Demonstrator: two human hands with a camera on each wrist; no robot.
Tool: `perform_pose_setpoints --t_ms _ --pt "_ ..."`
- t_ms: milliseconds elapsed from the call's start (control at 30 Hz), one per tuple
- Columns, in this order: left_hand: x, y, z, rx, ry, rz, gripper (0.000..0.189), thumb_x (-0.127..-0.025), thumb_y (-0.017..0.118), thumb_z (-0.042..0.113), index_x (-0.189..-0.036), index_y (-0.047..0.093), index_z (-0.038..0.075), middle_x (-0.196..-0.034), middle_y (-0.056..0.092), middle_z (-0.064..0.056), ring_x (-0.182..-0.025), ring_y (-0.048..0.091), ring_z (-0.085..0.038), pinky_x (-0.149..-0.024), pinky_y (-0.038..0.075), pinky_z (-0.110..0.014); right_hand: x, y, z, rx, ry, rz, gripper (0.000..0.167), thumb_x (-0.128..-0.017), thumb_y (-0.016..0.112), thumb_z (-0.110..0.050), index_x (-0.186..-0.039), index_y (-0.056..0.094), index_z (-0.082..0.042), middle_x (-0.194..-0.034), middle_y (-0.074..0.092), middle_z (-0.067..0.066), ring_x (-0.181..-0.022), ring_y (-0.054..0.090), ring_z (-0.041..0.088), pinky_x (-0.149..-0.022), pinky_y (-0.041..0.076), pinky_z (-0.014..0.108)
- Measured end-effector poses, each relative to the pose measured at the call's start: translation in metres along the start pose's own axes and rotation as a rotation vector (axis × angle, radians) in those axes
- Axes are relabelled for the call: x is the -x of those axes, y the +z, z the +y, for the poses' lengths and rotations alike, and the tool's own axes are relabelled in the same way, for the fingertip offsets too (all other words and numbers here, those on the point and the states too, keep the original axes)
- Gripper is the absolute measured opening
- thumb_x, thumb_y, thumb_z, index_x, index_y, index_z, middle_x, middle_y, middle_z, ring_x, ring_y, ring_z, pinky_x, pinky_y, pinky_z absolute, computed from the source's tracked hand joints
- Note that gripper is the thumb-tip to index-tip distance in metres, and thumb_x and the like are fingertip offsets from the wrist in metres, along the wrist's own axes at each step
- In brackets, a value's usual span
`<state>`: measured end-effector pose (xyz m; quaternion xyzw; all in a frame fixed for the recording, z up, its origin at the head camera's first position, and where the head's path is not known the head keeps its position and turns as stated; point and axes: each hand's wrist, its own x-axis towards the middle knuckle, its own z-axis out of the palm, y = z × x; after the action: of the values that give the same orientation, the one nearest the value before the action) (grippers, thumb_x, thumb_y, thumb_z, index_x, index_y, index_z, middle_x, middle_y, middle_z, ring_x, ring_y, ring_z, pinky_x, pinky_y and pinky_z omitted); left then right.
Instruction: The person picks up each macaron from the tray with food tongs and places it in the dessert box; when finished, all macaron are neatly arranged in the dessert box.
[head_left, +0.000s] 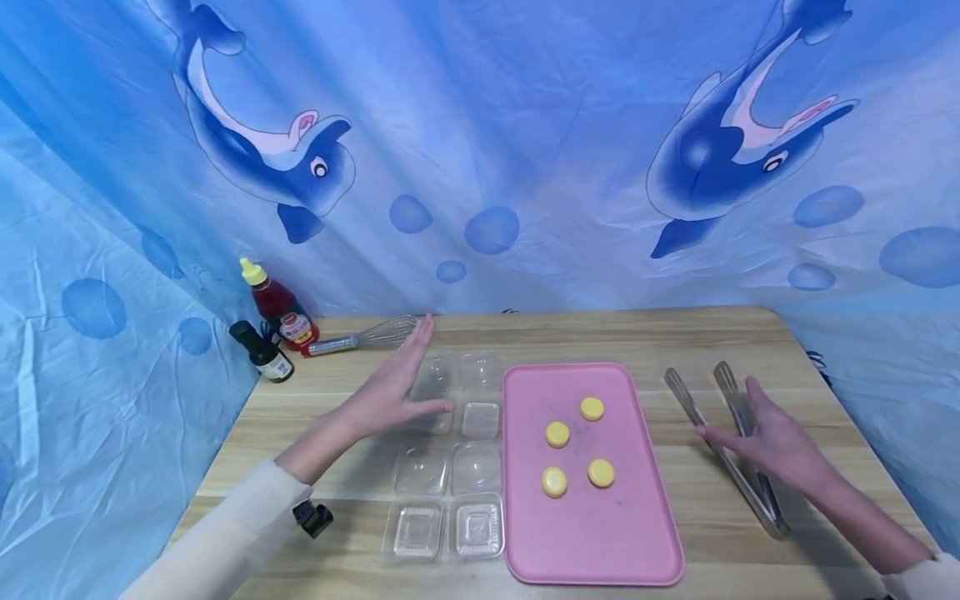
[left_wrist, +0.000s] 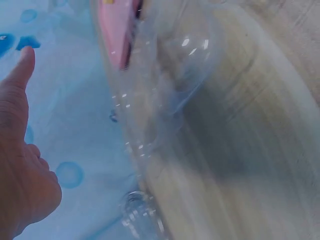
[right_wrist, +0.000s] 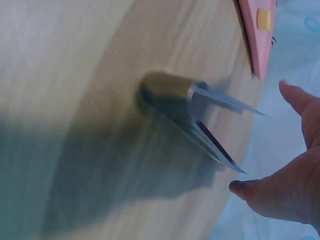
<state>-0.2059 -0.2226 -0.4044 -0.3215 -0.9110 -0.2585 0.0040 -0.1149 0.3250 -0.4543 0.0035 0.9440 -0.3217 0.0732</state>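
My left hand (head_left: 390, 392) is over the clear plastic boxes (head_left: 477, 471), its fingers straight and thumb spread, holding nothing. In the left wrist view, the same hand (left_wrist: 25, 170) appears at the left edge, apart from the blurred plastic. My right hand (head_left: 776, 442) hovers over metal tongs (head_left: 763, 500), thumb and fingers spread wide on either side of them. The right wrist view shows this hand (right_wrist: 285, 192) beyond the tongs (right_wrist: 172, 95), which lie spread on the table, bent end toward me. Between my hands, several round yellow macarons (head_left: 557, 434) sit on a pink tray (head_left: 592, 542).
At the back left stand a red sauce bottle (head_left: 288, 317) with a yellow cap and a small dark bottle (head_left: 262, 352). A whisk (head_left: 360, 338) lies beside them. Behind the wooden table (head_left: 705, 333) hangs a blue dolphin-print curtain (head_left: 525, 125).
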Motion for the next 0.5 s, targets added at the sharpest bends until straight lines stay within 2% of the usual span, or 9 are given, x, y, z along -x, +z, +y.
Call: perform_pose_setpoints --t_ms 67,100,167,233,300,400,467,500 --pt "-0.003 0.007 -0.003 0.042 -0.011 -0.01 0.128 -0.089 0.083 0.052 -0.169 -0.006 0.007 -0.176 -0.009 -0.011 -0.163 0.0 -0.033 -0.131 0.008 -0.052 0.0 0.003 0.002 0.007 0.016 0.019 0.129 -0.096 0.076 -0.055 -0.158 -0.011 0.016 -0.153 0.009 0.056 -0.122 0.05 0.065 -0.088 0.057 0.062" --pt "-0.004 0.011 -0.004 0.057 -0.017 -0.016 0.127 -0.089 0.083 0.05 -0.169 -0.005 0.006 -0.176 -0.007 -0.011 -0.163 0.002 -0.033 -0.131 0.009 -0.051 0.0 0.005 0.003 0.008 0.023 0.026 0.128 -0.095 0.076 -0.054 -0.159 -0.01 0.016 -0.151 0.012 0.057 -0.107 0.058 0.06 -0.075 0.059 0.055" --pt "-0.005 0.018 -0.007 0.078 -0.03 -0.026 0.122 -0.09 0.085 0.044 -0.169 0.001 0.005 -0.176 -0.002 -0.013 -0.162 0.008 -0.035 -0.131 0.012 -0.051 0.0 0.008 0.005 0.003 0.024 0.042 0.127 -0.095 0.078 -0.053 -0.159 -0.005 0.017 -0.149 0.017 0.058 -0.092 0.061 0.051 -0.063 0.056 0.045" --pt "-0.004 0.024 -0.01 0.079 -0.036 -0.04 0.117 -0.09 0.086 0.038 -0.17 0.006 0.004 -0.175 0.006 -0.015 -0.161 0.015 -0.035 -0.13 0.016 -0.053 0.001 0.012 0.005 -0.005 0.02 0.052 0.125 -0.095 0.079 -0.051 -0.159 -0.003 0.018 -0.149 0.018 0.057 -0.088 0.061 0.047 -0.064 0.055 0.041" --pt "-0.002 0.031 -0.012 0.071 -0.032 -0.049 0.112 -0.09 0.087 0.033 -0.169 0.013 0.004 -0.174 0.015 -0.018 -0.159 0.023 -0.038 -0.128 0.022 -0.057 0.002 0.015 0.006 -0.015 0.027 0.063 0.122 -0.095 0.08 -0.048 -0.159 0.0 0.018 -0.147 0.026 0.057 -0.072 0.056 0.034 -0.054 0.049 0.037" --pt "0.0 0.041 -0.014 0.071 -0.023 -0.065 0.107 -0.088 0.088 0.03 -0.168 0.021 0.005 -0.172 0.023 -0.02 -0.156 0.03 -0.04 -0.126 0.027 -0.06 0.003 0.019 0.007 -0.002 0.026 0.096 0.119 -0.094 0.081 -0.046 -0.158 0.006 0.021 -0.14 0.036 0.057 -0.069 0.052 0.029 -0.055 0.047 0.036" --pt "0.002 0.046 -0.014 0.077 -0.022 -0.085 0.106 -0.088 0.088 0.03 -0.168 0.024 0.008 -0.171 0.025 -0.019 -0.155 0.032 -0.039 -0.126 0.028 -0.057 0.004 0.021 0.008 0.008 0.03 0.11 0.117 -0.094 0.082 -0.044 -0.157 0.01 0.023 -0.138 0.038 0.056 -0.079 0.059 0.037 -0.063 0.055 0.042" --pt "0.003 0.048 -0.014 0.078 -0.019 -0.093 0.106 -0.088 0.088 0.031 -0.169 0.024 0.009 -0.171 0.025 -0.018 -0.155 0.033 -0.038 -0.126 0.028 -0.056 0.004 0.022 0.008 0.015 0.024 0.12 0.114 -0.094 0.082 -0.043 -0.156 0.013 0.023 -0.141 0.034 0.057 -0.087 0.061 0.042 -0.069 0.056 0.046"
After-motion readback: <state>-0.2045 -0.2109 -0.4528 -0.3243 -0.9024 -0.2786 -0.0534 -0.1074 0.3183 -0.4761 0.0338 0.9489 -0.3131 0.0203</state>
